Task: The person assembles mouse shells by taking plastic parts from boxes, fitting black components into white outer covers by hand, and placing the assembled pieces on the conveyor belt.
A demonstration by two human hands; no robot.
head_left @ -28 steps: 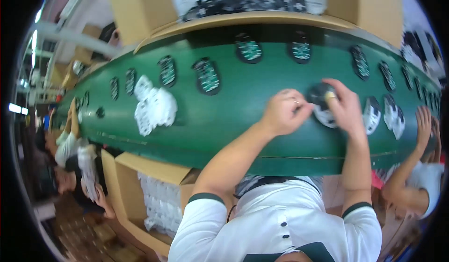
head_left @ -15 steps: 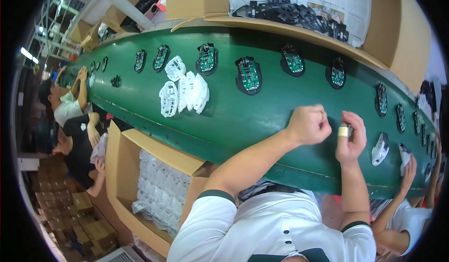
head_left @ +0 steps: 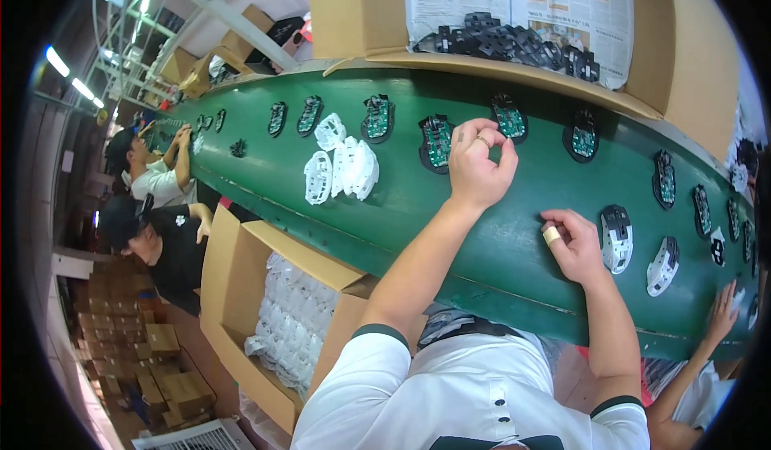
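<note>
My left hand (head_left: 482,165) hovers over the green belt (head_left: 377,233), fingers loosely bent and thumb apart, with nothing visible in it. It partly overlaps a black mouse base with a green circuit board (head_left: 436,141); another mouse base (head_left: 508,117) lies just beyond its fingertips. My right hand (head_left: 574,245), a pale yellow band round one digit, is half curled low over the belt, fingers a little apart and seemingly holding nothing. Right beside it rests a white mouse body with a dark top (head_left: 617,241). A similar white one (head_left: 662,267) lies farther right.
White mouse shells (head_left: 344,169) sit bunched on the belt to the left. An open carton (head_left: 309,249) of bagged white parts stands near left. Across the belt, a carton (head_left: 642,40) holds black parts. Co-workers sit at left; another's hand (head_left: 723,313) is at right.
My left hand has moved left and away from me, opening from a fist. My right hand has shifted slightly left and down. A dark-topped mouse body now shows beside it. The whole view has shifted slightly.
</note>
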